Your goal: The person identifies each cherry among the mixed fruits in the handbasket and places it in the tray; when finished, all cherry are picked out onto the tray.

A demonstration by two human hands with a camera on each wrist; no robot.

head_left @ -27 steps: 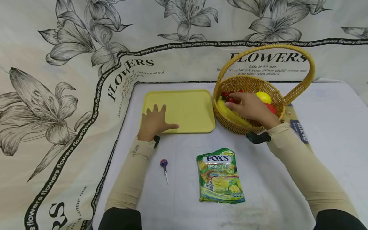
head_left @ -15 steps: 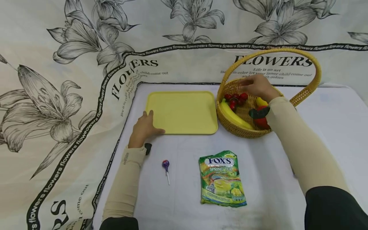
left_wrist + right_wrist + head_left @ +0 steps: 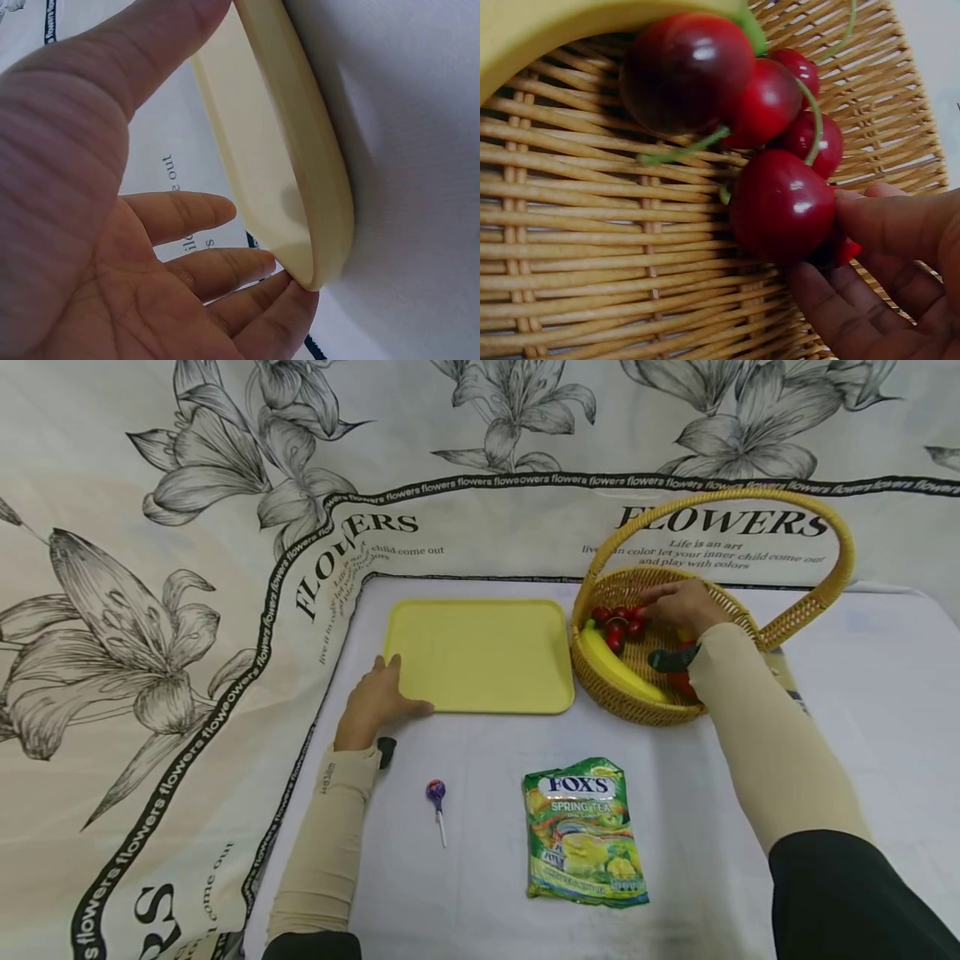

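Note:
My left hand [image 3: 372, 703] rests at the near left corner of the yellow tray [image 3: 480, 656], its thumb by the front rim. In the left wrist view its fairly straight fingers [image 3: 217, 274] touch the tray's corner [image 3: 330, 217]. My right hand [image 3: 684, 604] reaches into the wicker basket [image 3: 637, 712]. The right wrist view has thumb and fingers pinching at a dark red cherry [image 3: 784, 206], with another red piece partly hidden between them. Several more cherries [image 3: 686, 71] lie against it, beside a banana [image 3: 618, 667].
A red fruit [image 3: 681, 685] in the basket is mostly covered by the right wrist. The basket's tall handle [image 3: 832, 589] arches over the right side. Nearer on the white table lie a lollipop [image 3: 437, 802] and a green Fox's candy bag [image 3: 587, 835].
My right hand has lifted off the cherries, shifted toward the back of the basket, then come down to the cherries' right side. My left hand has moved from over the tray to its corner.

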